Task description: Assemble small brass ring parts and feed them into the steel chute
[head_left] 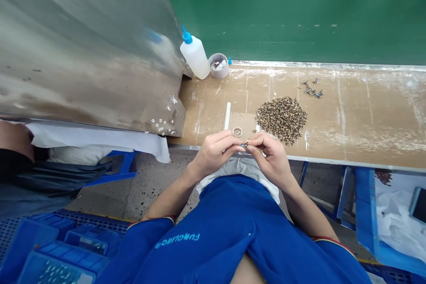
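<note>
Close to the bench's front edge, my left hand (pixel 218 151) and my right hand (pixel 270 156) meet with fingertips pinched. Between them is a small blue-and-brass metal part (pixel 245 145); whether it is one piece or two I cannot tell. Just beyond the fingers lies a small clear round ring or dish (pixel 237 132), with a white strip (pixel 227 116) to its left. A heap of tiny brass-coloured metal parts (pixel 282 120) spreads to the right of it. Several loose blue-and-brass parts (pixel 313 92) lie farther back on the right.
A white squeeze bottle (pixel 196 57) with blue nozzle stands beside a round tub (pixel 218 66). At left is a large steel housing (pixel 100 53) with white bits on its ledge. Behind runs a green belt (pixel 299 17). Another person's leg (pixel 49 186) and blue crates (pixel 60 257) are at left.
</note>
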The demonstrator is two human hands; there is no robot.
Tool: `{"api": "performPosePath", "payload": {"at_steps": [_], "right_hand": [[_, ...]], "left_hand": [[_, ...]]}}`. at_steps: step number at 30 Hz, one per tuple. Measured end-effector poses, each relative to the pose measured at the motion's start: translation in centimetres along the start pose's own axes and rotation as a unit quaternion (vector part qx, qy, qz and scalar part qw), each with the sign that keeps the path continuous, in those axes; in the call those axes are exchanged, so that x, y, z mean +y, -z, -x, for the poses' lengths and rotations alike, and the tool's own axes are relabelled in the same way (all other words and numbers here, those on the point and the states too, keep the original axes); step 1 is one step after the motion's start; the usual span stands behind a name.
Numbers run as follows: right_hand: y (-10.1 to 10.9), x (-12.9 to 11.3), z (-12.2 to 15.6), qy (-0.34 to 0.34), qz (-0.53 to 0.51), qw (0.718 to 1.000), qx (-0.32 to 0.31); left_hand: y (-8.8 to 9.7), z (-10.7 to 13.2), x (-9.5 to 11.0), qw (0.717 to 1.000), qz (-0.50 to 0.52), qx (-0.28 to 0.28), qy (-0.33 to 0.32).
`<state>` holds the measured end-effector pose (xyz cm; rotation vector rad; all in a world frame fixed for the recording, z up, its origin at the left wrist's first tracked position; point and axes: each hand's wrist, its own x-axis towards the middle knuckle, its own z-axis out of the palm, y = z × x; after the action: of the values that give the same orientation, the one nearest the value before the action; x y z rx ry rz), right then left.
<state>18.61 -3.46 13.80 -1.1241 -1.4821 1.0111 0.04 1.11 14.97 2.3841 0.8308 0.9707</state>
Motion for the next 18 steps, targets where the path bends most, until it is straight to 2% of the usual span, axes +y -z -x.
{"api": "performPosePath", "payload": {"at_steps": [7,18], "right_hand": [[-0.4,0.1,0.2,-0.017,-0.034,0.999,0.039],[-0.4,-0.5,0.4,0.052,-0.033,0.998,0.014]], "left_hand": [[0.0,0.1,0.0,0.999,0.026,0.003,0.028],[0.7,-0.8,1.0,0.998,-0.025,-0.049,-0.032]]}}
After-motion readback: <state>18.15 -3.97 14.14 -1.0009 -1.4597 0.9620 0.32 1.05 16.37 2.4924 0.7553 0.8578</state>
